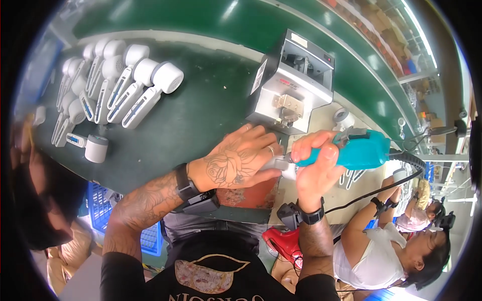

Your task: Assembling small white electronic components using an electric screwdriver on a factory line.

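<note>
My right hand (316,163) is closed round a teal electric screwdriver (364,150), which lies nearly level with its tip pointing left. At that tip, my left hand (243,158) has its fingers curled over a white plastic part (288,170), mostly hidden between the two hands. Just beyond them stands a grey and black screw feeder (293,83) with a brass-coloured block on its front. Several white handheld devices with round heads and slim handles (143,98) lie in rows at the left of the green bench.
One short white device (95,149) lies apart at the near left. Another white round head (343,118) sits right of the feeder. A black cable (381,188) trails from the screwdriver. A blue crate (100,205) stands below the bench; a co-worker (374,248) sits at the right.
</note>
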A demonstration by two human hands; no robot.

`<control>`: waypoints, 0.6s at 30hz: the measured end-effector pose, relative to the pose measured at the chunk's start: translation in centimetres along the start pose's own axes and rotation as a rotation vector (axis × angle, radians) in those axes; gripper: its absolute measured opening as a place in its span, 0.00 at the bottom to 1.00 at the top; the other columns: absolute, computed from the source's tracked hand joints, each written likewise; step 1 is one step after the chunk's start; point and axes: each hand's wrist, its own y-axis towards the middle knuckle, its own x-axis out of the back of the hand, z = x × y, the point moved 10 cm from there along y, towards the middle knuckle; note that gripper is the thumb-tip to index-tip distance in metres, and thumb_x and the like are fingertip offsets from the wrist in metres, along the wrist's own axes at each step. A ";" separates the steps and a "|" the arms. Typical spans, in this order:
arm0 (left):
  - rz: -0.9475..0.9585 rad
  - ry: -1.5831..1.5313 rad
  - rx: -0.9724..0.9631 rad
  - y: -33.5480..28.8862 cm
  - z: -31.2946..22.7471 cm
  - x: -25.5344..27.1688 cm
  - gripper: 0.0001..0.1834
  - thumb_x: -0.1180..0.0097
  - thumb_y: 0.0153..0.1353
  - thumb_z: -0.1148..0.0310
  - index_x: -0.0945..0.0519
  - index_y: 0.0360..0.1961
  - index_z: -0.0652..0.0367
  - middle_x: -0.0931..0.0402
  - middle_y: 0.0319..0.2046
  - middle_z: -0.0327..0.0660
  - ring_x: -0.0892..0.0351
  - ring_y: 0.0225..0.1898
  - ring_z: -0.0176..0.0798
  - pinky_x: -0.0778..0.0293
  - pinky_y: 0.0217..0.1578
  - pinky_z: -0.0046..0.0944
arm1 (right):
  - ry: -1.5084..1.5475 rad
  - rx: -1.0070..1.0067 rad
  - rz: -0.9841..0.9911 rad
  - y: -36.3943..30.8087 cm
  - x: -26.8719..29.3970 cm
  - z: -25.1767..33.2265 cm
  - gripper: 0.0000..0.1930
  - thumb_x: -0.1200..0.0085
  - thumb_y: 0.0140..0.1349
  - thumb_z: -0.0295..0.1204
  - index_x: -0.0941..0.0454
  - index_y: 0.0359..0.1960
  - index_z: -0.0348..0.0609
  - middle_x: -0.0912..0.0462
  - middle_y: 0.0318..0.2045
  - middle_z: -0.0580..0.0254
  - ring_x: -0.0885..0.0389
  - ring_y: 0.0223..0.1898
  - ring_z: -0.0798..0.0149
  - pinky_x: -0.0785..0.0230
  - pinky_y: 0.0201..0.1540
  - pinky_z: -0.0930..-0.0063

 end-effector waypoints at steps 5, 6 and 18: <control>-0.020 0.020 -0.047 -0.1 -0.1 0.3 0.17 0.37 0.59 0.57 0.21 0.40 0.58 0.28 0.35 0.40 0.28 0.40 0.44 0.32 0.42 0.43 | 0.010 -0.026 -0.031 0.7 0.2 -0.1 0.21 0.53 0.74 0.47 0.33 0.38 0.38 0.31 0.21 0.62 0.31 0.22 0.66 0.33 0.27 0.69; -0.035 0.034 -0.057 -0.2 -0.2 0.5 0.17 0.37 0.59 0.57 0.21 0.40 0.58 0.28 0.35 0.40 0.28 0.40 0.44 0.32 0.42 0.43 | -0.015 -0.048 -0.038 1.1 0.1 -0.1 0.21 0.53 0.74 0.47 0.32 0.39 0.37 0.30 0.22 0.62 0.30 0.22 0.66 0.33 0.27 0.69; -0.075 -0.016 -0.033 -0.9 -0.1 0.2 0.15 0.40 0.56 0.61 0.21 0.39 0.59 0.27 0.36 0.43 0.27 0.41 0.47 0.29 0.43 0.45 | -0.043 0.061 -0.029 5.7 -2.3 -0.3 0.17 0.54 0.75 0.41 0.30 0.37 0.37 0.27 0.23 0.63 0.27 0.24 0.67 0.32 0.28 0.72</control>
